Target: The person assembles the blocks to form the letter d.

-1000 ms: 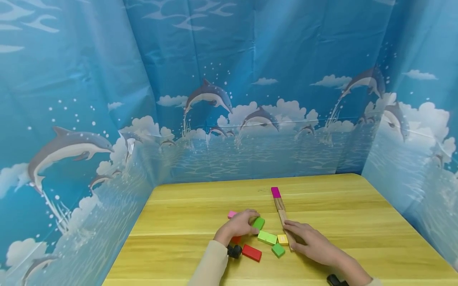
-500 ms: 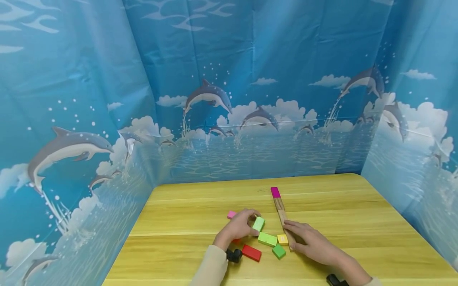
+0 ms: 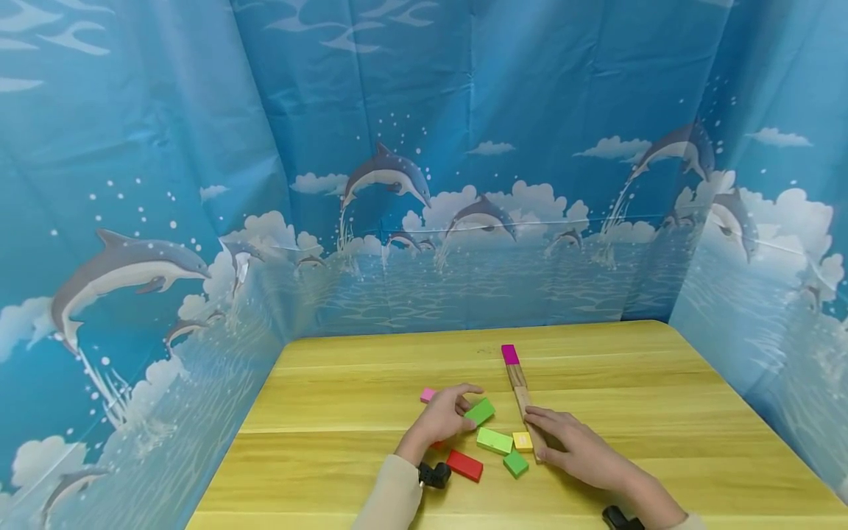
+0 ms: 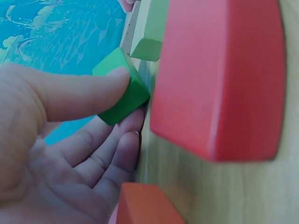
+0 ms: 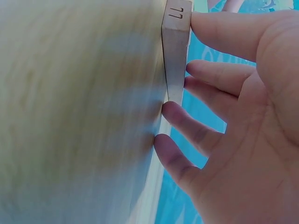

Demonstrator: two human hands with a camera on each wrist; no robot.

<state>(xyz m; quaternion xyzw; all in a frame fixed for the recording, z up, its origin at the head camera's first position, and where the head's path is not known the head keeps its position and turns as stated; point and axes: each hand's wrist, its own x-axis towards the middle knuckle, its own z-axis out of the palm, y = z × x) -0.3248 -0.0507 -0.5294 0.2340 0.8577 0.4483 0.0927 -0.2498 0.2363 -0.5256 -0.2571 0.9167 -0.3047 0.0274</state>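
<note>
A green block [image 3: 481, 411] is pinched by my left hand [image 3: 442, 418] near the middle of the table. In the left wrist view the thumb lies across this green block [image 4: 114, 105], with fingers behind it. My right hand [image 3: 576, 449] rests its extended fingers and thumb on a line of end-to-end blocks. The near wooden block [image 5: 176, 46] of that line bears a dark mark beside the thumb tip. A magenta-topped block [image 3: 509, 355] forms the line's far end. A yellow block [image 3: 522, 442] sits beside the near end, with a light green block [image 3: 495, 441] to its left.
A small green block [image 3: 516, 464] and a red block [image 3: 465, 466] lie toward the front. Behind the left hand is a pink block [image 3: 428, 395]. An orange block [image 4: 147, 205] lies under that hand. Dolphin-printed sheeting [image 3: 424, 287] walls the yellow wooden table [image 3: 636, 368].
The green block in my left hand has rolled from its dark green face to a light one and back to dark, and its far end has swung right. The right hand stays put.
</note>
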